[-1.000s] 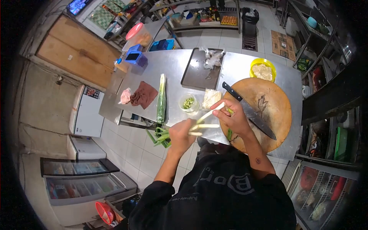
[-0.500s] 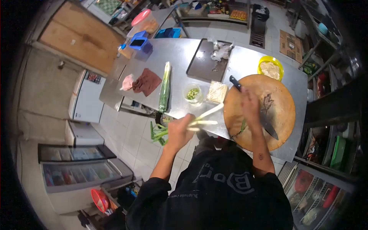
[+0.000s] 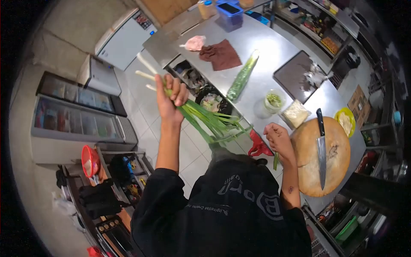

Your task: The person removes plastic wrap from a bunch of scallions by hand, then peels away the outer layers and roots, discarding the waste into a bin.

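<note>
My left hand (image 3: pixel 172 95) is closed round a bunch of green onions (image 3: pixel 209 121), white ends pointing up left and green leaves hanging to the right. Near the table's front edge, my right hand (image 3: pixel 278 139) has its fingers curled, with a short green piece (image 3: pixel 275 161) showing below it. A knife (image 3: pixel 321 156) lies on the round wooden board (image 3: pixel 303 173), to the right of that hand. Beside the board are a bag of pale shreds (image 3: pixel 296 114) and a clear tub of chopped greens (image 3: pixel 274 101). A wrapped green bundle (image 3: pixel 243 76) lies farther left.
On the steel table (image 3: pixel 265 47) are a dark tray (image 3: pixel 295 76), a brown cloth (image 3: pixel 221 55), a pink bag (image 3: pixel 195 43), a blue container (image 3: pixel 230 16) and a yellow bowl (image 3: pixel 345 121). Below the front edge are an open bin (image 3: pixel 212 103) and a red bag (image 3: pixel 258 144).
The view has turned left. My left hand has raised the onions and moved them left, away from the table. My right hand has left the board and knife.
</note>
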Available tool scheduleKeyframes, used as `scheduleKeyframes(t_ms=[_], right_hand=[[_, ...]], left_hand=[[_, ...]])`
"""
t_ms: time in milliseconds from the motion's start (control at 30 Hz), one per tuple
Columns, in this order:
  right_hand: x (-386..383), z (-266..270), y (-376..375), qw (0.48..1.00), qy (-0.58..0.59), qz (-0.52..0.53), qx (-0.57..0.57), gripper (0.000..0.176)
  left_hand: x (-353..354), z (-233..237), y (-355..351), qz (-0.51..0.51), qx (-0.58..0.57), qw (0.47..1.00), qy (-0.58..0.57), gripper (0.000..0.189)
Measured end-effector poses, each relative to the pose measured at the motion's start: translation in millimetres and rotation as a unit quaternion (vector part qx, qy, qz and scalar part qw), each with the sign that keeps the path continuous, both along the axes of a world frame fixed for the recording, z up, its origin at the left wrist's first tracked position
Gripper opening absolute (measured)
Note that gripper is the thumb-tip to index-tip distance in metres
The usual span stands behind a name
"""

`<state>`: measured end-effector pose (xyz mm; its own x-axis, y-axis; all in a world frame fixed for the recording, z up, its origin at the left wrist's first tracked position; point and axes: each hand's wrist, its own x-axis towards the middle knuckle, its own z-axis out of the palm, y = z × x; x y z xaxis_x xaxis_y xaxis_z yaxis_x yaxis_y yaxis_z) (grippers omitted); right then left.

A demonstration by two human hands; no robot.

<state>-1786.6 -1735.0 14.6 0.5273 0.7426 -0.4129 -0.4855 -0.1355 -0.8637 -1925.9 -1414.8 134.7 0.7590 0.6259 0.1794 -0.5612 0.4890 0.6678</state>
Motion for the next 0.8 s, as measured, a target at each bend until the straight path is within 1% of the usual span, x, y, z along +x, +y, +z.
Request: scheduleKeyframes(t_ms=[33, 100, 133, 167, 200, 233, 267, 300, 367, 433, 467, 500, 567, 600, 633, 667, 700, 733, 767, 800], right_hand=[[-5.0, -3.6, 20.6, 1.000, 0.000, 0.009, -0.006, 0.026], [-18.2, -8.8, 65.9, 0.990, -0.112, 0.051, -0.075, 0.024], [-21.6, -16.3, 86.5, 0.984, -0.117, 0.074, -0.109, 0.024], [-25.2, -33.5, 110.1, 0.982, -0.121, 0.084, -0.116, 0.024], [-31.7, -55.0, 134.8, 0.970, -0.208, 0.088, -0.089, 0.025], [-40.1, -59.9, 160.0, 0.950, -0.290, 0.094, -0.059, 0.025], [-42.4, -64.1, 185.2, 0.935, -0.315, 0.133, -0.096, 0.027], [-43.6, -70.2, 212.9, 0.933, -0.312, 0.147, -0.100, 0.027], [-41.8, -97.2, 278.0, 0.869, -0.403, 0.231, -0.170, 0.033], [-30.9, -155.2, 350.1, 0.830, -0.471, 0.222, -0.202, 0.036], [-29.7, -152.2, 378.4, 0.811, -0.502, 0.221, -0.204, 0.038], [-30.2, -144.8, 402.9, 0.790, -0.534, 0.218, -0.205, 0.040], [-34.4, -138.5, 443.8, 0.664, -0.650, 0.234, -0.287, 0.044], [-42.6, -136.3, 460.3, 0.659, -0.654, 0.247, -0.277, 0.044], [-49.6, -132.9, 473.8, 0.767, -0.562, 0.263, -0.163, 0.042], [-54.6, -128.3, 485.6, 0.850, -0.449, 0.271, -0.048, 0.040], [-73.3, -107.9, 490.6, 0.879, -0.349, 0.325, 0.009, 0.038], [-100.6, -77.1, 490.4, 0.894, -0.245, 0.370, 0.064, 0.036], [-120.8, -51.2, 486.0, 0.885, -0.205, 0.404, 0.106, 0.036], [-141.5, -11.6, 477.5, 0.877, -0.180, 0.436, 0.095, 0.040]], left_hand=[[-17.8, -2.7, 21.4, 0.009, -0.006, 1.000, 0.000, 0.044], [-58.3, -8.9, 63.8, 0.060, -0.017, 0.998, 0.010, 0.043], [-79.8, -12.0, 82.7, 0.068, -0.026, 0.997, 0.010, 0.043], [-101.3, -16.5, 99.7, 0.094, -0.030, 0.995, 0.013, 0.043], [-119.3, -22.5, 112.9, 0.122, -0.036, 0.992, 0.018, 0.043], [-134.8, -29.0, 123.8, 0.132, -0.045, 0.990, 0.017, 0.043], [-150.7, -34.5, 134.8, 0.153, -0.062, 0.986, 0.018, 0.039], [-167.0, -39.1, 145.8, 0.174, -0.079, 0.981, 0.023, 0.036], [-192.1, -54.0, 165.9, 0.183, -0.095, 0.978, 0.012, 0.037], [-214.4, -62.8, 177.4, 0.202, -0.134, 0.970, 0.002, 0.037], [-223.7, -66.0, 185.4, 0.196, -0.149, 0.969, -0.021, 0.038], [-235.1, -66.2, 192.6, 0.220, -0.149, 0.964, -0.016, 0.038], [-250.9, -67.8, 207.6, 0.167, -0.159, 0.970, -0.075, 0.042], [-255.7, -65.4, 211.8, 0.185, -0.160, 0.966, -0.077, 0.042], [-258.3, -60.3, 215.0, 0.203, -0.171, 0.960, -0.090, 0.040], [-263.4, -57.9, 218.7, 0.218, -0.180, 0.954, -0.104, 0.039], [-269.8, -59.6, 222.0, 0.228, -0.181, 0.951, -0.107, 0.039], [-273.8, -60.9, 227.1, 0.230, -0.189, 0.945, -0.132, 0.038], [-274.9, -60.8, 233.2, 0.227, -0.196, 0.941, -0.158, 0.037], [-275.2, -53.7, 235.9, 0.234, -0.219, 0.932, -0.171, 0.039]])
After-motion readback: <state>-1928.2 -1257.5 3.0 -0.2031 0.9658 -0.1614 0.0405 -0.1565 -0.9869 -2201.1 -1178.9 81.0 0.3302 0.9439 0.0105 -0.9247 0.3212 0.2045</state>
